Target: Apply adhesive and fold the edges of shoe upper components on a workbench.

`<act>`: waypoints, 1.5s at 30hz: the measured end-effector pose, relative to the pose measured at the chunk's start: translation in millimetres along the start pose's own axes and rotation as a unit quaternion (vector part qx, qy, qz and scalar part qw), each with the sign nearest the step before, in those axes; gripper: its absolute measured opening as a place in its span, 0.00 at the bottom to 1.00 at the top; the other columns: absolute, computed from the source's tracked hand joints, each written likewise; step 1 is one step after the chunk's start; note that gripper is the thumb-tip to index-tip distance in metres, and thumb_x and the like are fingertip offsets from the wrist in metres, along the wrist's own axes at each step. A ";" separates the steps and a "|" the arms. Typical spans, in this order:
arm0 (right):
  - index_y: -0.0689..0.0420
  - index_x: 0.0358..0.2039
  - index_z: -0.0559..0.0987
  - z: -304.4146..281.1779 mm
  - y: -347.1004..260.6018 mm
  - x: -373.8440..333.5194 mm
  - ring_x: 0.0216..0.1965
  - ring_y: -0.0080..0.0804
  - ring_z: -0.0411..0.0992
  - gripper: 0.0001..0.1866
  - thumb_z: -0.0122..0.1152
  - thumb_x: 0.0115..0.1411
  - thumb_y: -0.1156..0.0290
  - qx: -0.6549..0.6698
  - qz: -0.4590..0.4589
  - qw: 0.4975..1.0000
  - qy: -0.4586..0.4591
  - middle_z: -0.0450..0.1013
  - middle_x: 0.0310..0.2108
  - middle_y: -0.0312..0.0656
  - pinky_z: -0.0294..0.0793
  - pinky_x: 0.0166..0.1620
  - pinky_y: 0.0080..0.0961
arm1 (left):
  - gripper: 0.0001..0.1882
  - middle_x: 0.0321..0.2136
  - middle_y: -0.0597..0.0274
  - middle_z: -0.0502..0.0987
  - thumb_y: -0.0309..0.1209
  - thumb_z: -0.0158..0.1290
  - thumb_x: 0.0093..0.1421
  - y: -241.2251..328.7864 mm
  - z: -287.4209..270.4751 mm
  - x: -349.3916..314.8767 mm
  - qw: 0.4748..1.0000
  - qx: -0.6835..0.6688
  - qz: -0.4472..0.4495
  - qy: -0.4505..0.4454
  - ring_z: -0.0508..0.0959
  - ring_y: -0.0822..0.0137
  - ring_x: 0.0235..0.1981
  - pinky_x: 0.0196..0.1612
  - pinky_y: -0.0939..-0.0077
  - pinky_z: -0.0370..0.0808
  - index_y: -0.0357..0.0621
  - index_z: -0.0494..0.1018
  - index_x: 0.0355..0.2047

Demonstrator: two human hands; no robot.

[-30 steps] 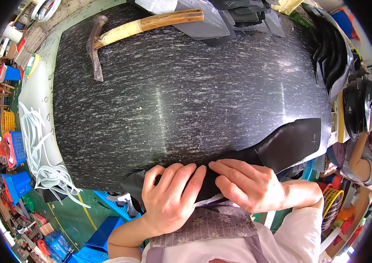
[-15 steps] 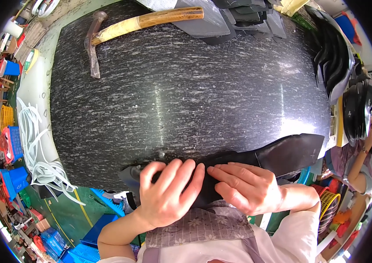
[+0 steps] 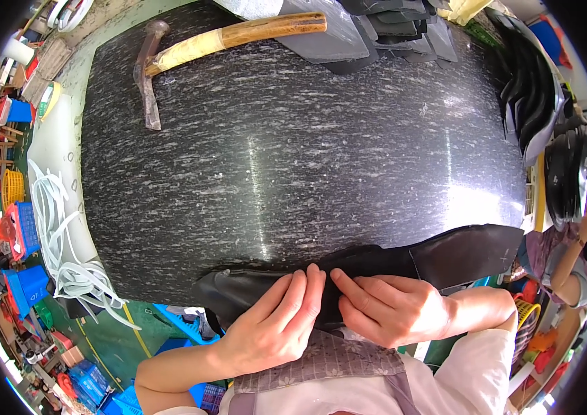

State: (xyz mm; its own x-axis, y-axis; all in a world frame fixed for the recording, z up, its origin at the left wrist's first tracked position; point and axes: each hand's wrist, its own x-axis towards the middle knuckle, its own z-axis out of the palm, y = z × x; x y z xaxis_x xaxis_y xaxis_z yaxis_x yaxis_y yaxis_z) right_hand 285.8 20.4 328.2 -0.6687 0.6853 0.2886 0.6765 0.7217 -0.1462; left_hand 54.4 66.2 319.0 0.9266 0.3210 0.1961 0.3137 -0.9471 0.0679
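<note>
A black leather piece (image 3: pixel 459 252) lies along the near edge of the dark speckled table, its right end spread out and its left end drooping over the edge. My left hand (image 3: pixel 283 315) is closed on the middle of this leather, its fingers pressed together at the edge. Just to the right, my right hand (image 3: pixel 397 311) pinches the same piece, fingertips facing the left ones across a small gap. The thumbs and the underside of the leather are hidden beneath the hands.
A claw hammer (image 3: pixel 231 38) with a wooden handle lies at the far left of the stone tabletop (image 3: pixel 293 152). Grey and black cut pieces (image 3: pixel 390 31) are piled at the back. Stacked black pieces (image 3: pixel 532 83) stand at the right. White cord (image 3: pixel 65 242) hangs left. Another person's arm (image 3: pixel 574 256) shows far right.
My left hand has slid slightly right and toward me, its fingers straightening and coming together. More of the leather's left end now shows. My right hand has shifted a little toward me.
</note>
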 end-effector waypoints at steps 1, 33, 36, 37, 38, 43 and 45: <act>0.56 0.25 0.78 -1.9 -2.3 -1.5 0.31 0.22 0.78 0.09 0.67 0.51 0.66 0.000 0.001 1.000 -0.001 0.81 0.43 0.48 0.81 0.34 0.15 | 0.20 0.53 0.51 0.76 0.33 0.48 0.60 0.8 -4.6 -0.6 0.999 0.021 0.012 -0.030 0.73 0.58 0.54 0.58 0.67 0.73 0.30 0.79 0.45; 0.60 0.52 0.76 -29.2 6.2 -19.3 0.24 0.25 0.68 0.24 0.59 0.53 0.69 0.058 0.000 0.995 0.076 0.63 0.25 0.33 0.71 0.27 0.21 | 0.16 0.35 0.62 0.83 0.28 0.61 0.55 -50.8 -26.2 -3.1 0.966 -0.212 0.051 0.140 0.84 0.67 0.33 0.35 0.75 0.81 0.42 0.80 0.45; 0.56 0.48 0.80 -82.2 59.5 -37.0 0.23 0.34 0.70 0.20 0.56 0.53 0.79 0.021 0.050 0.985 0.163 0.72 0.28 0.36 0.72 0.27 0.31 | 0.10 0.35 0.58 0.83 0.25 0.63 0.54 -90.3 -53.3 21.9 0.948 -0.132 -0.099 0.271 0.84 0.61 0.32 0.35 0.71 0.82 0.41 0.81 0.38; 0.56 0.44 0.80 -92.9 75.9 -60.3 0.25 0.34 0.70 0.15 0.54 0.56 0.80 0.081 0.246 0.926 0.275 0.73 0.31 0.38 0.69 0.30 0.30 | 0.09 0.36 0.57 0.83 0.24 0.62 0.56 -101.2 -58.7 31.4 0.930 -0.110 -0.149 0.318 0.84 0.60 0.34 0.37 0.70 0.82 0.41 0.81 0.38; 0.59 0.40 0.79 -116.8 109.5 -65.4 0.30 0.27 0.69 0.09 0.50 0.63 0.79 -0.001 0.315 0.850 0.423 0.72 0.32 0.37 0.66 0.33 0.27 | 0.09 0.36 0.57 0.83 0.24 0.62 0.56 -106.3 -58.7 36.4 0.928 -0.100 -0.146 0.327 0.84 0.60 0.34 0.37 0.70 0.82 0.41 0.81 0.38; 0.55 0.54 0.78 -139.5 302.2 -183.0 0.57 0.46 0.67 0.19 0.62 0.65 0.63 -0.188 0.485 0.780 0.349 0.68 0.59 0.49 0.62 0.63 0.35 | 0.09 0.48 0.58 0.80 0.30 0.58 0.62 -116.2 -29.6 51.8 0.971 -0.129 -0.080 0.183 0.77 0.58 0.52 0.56 0.61 0.73 0.42 0.81 0.41; 0.52 0.56 0.78 -126.4 313.2 -199.2 0.59 0.49 0.65 0.21 0.64 0.63 0.63 -0.240 0.493 0.754 0.362 0.65 0.62 0.50 0.61 0.64 0.40 | 0.12 0.53 0.57 0.78 0.31 0.58 0.61 -140.2 -18.7 67.5 0.980 -0.083 -0.049 0.173 0.73 0.57 0.59 0.64 0.54 0.64 0.43 0.80 0.45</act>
State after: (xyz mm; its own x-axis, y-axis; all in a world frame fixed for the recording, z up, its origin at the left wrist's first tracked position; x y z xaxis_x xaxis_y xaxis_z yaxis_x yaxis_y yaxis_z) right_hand 669.9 97.6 344.5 0.4590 0.5080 0.7289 0.8841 -0.3419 -0.3185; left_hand 69.1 220.7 341.0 0.7595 0.4183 0.4982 0.3323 -0.9079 0.2557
